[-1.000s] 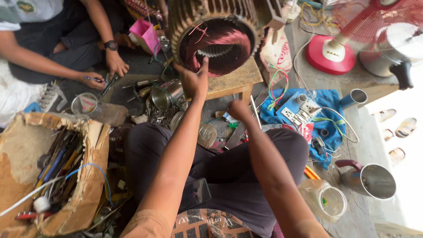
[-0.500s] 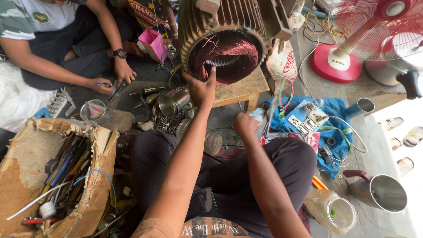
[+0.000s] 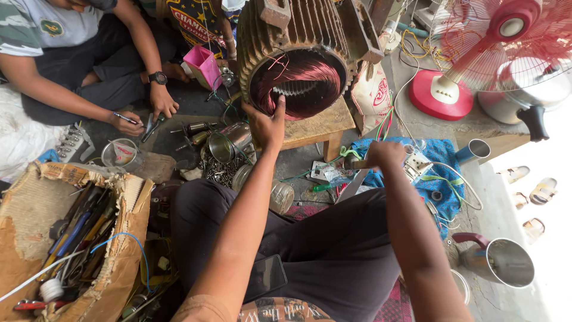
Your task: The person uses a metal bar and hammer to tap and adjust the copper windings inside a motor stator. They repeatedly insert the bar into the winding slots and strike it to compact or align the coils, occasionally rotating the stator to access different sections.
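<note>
Sitting on the floor, the person reaches the left hand (image 3: 266,124) up to the ribbed motor housing (image 3: 298,45) on a low wooden stool (image 3: 316,126), fingers curled on the lower rim of the bore beside the copper windings (image 3: 304,80). The right hand (image 3: 384,153) is closed around a flat metal blade (image 3: 351,186), held above the lap near a blue cloth (image 3: 438,170). Opposite, another person's hands (image 3: 162,102) work with small tools.

low wooden stool (image 3: 322,126) bearing finned motor stator (image 3: 298,53), floor (image 3: 298,161) strewn with tins
</note>
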